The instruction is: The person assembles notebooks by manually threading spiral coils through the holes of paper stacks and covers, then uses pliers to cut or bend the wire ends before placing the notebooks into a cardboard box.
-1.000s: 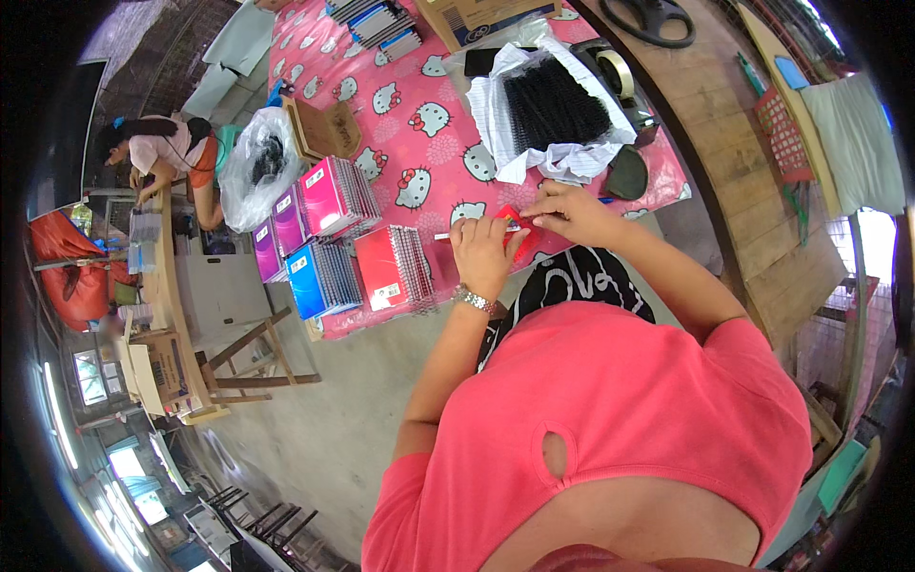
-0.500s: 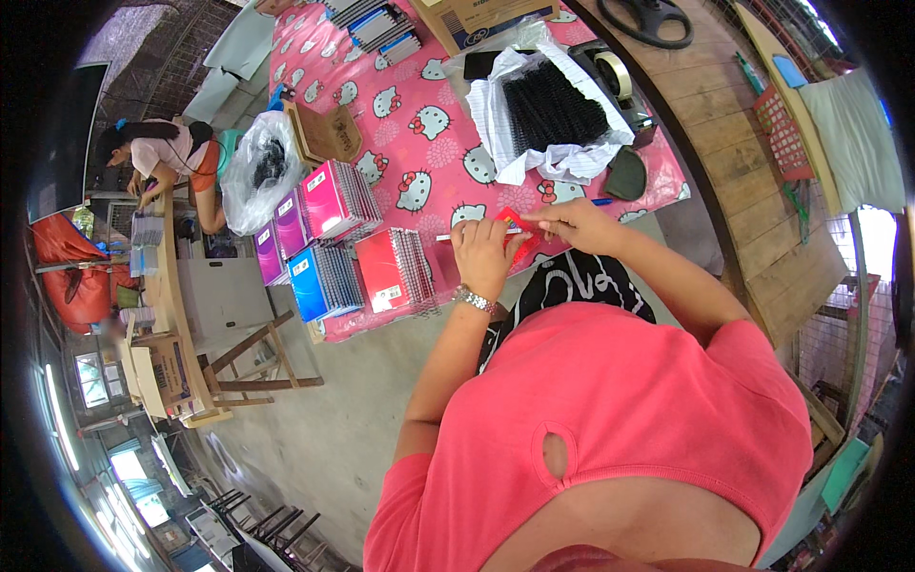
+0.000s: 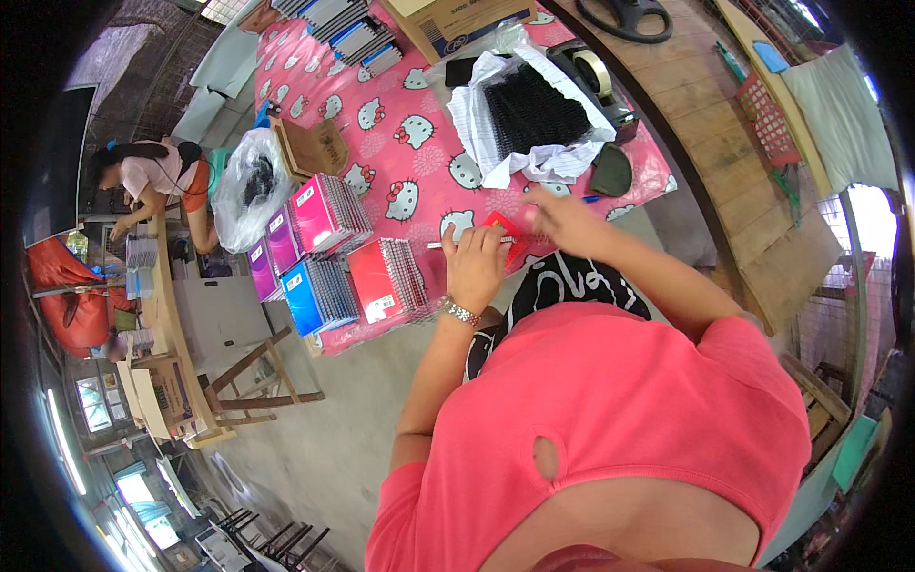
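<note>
At the near edge of the table, a small red notebook point(image 3: 502, 225) lies partly under my left hand point(image 3: 472, 270). A thin white stick point(image 3: 436, 245) runs crosswise beneath the fingers of that hand, which are bent and pressed down on it. Its left end sticks out past the hand. My right hand point(image 3: 570, 225) hovers just right of the red notebook, its fingers smeared by motion, so their grip does not show. To the left stand stacks of spiral notebooks: a red stack point(image 3: 376, 276), a blue stack point(image 3: 317, 296) and a pink stack point(image 3: 324, 214).
Black spiral wires point(image 3: 536, 110) lie on white paper beyond my hands. Beside them are a dark green pouch point(image 3: 611, 170) and a tape roll point(image 3: 593, 72). A cardboard box point(image 3: 457, 24) stands at the back. At far left, another person point(image 3: 162, 172) works at a wooden bench.
My right hand has drawn back from the red notebook and blurs with motion. My left hand stays on the stick and notebook. The whole view has shifted slightly.
</note>
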`<state>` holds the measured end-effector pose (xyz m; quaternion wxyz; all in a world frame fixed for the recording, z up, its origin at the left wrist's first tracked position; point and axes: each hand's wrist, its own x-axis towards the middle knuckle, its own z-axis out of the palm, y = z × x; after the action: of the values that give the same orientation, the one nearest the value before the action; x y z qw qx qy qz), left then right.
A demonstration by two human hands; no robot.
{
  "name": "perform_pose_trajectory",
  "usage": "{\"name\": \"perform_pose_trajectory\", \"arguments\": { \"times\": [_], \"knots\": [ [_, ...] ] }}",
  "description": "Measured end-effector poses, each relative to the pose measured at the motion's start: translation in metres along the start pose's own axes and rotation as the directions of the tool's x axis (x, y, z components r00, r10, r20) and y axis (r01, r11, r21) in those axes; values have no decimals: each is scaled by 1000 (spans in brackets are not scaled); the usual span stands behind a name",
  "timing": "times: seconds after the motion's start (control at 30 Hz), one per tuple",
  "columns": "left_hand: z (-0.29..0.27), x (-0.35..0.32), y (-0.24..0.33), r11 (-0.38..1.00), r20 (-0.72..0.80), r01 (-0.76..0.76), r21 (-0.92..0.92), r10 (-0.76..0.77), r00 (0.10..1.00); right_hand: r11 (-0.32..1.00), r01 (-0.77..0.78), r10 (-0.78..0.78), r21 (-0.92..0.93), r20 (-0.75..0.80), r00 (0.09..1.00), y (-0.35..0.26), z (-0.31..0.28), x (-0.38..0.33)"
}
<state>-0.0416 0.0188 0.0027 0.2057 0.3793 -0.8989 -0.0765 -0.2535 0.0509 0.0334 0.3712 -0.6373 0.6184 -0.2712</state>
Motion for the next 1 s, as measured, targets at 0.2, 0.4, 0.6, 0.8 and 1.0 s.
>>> {"name": "perform_pose_trajectory", "arguments": {
  "times": [0.2,0.4,0.6,0.8,1.0],
  "knots": [
    [-1,-4,-10,997,118,-73,-13,74,990,837,110,-256,-536,-206,944,101,-73,-12],
    [4,-17,-10,978,-26,153,138,-151,988,928,175,-215,-329,-89,973,60,-75,-9],
    [5,-13,-5,992,49,126,4,-126,991,885,220,-363,410,313,878,26,-21,21],
    [0,-10,-6,987,17,145,-68,-144,989,769,13,-319,640,365,874,43,-6,40],
    [3,-13,-9,993,-22,104,-57,-106,994,633,-53,-334,773,334,882,39,-7,38]
  ]
}}
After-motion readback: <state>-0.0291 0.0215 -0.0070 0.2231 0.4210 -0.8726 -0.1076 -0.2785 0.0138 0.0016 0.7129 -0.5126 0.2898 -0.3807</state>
